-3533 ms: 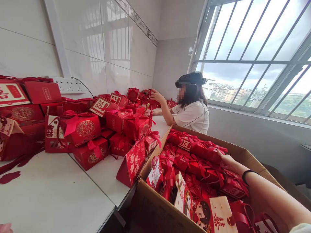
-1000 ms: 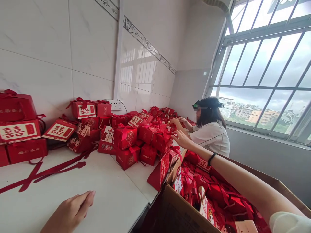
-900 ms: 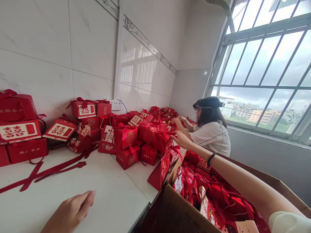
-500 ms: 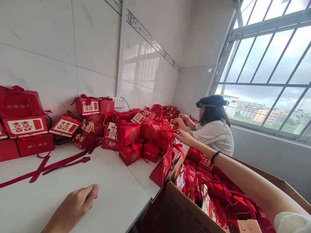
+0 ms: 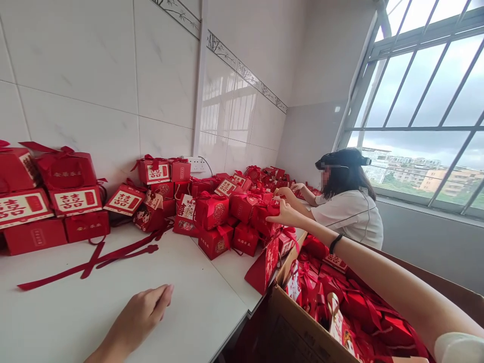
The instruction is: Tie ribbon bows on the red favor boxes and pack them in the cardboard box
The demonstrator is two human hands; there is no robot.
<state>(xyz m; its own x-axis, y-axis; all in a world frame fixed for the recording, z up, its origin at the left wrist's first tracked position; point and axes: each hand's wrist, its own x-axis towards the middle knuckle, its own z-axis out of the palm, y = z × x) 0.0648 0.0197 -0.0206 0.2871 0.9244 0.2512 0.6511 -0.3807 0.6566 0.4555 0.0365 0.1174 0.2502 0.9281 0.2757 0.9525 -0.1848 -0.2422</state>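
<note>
My left hand [image 5: 140,315] rests above the white table [image 5: 189,302] at the lower left, its fingers curled together and nothing showing in them. My right hand [image 5: 289,214], with a dark band at the wrist, reaches across to the pile of red boxes. Its thumb and fingers close on the top of a red gift box [image 5: 263,222] with a ribbon. Below that box, a red slanted gift box [image 5: 262,264] leans at the table's edge. Two dark red ribbon strips [image 5: 93,259] lie on the table.
A cardboard carton [image 5: 302,330] full of red gift boxes stands below my right arm. Stacked boxes [image 5: 75,201] line the tiled wall at left, near a power strip [image 5: 195,164]. A co-worker [image 5: 351,212] in a white top works beyond, beside the barred window.
My right hand has lowered slightly and closed on the red gift box at the pile's edge. The view has turned a little left. My left hand stays curled.
</note>
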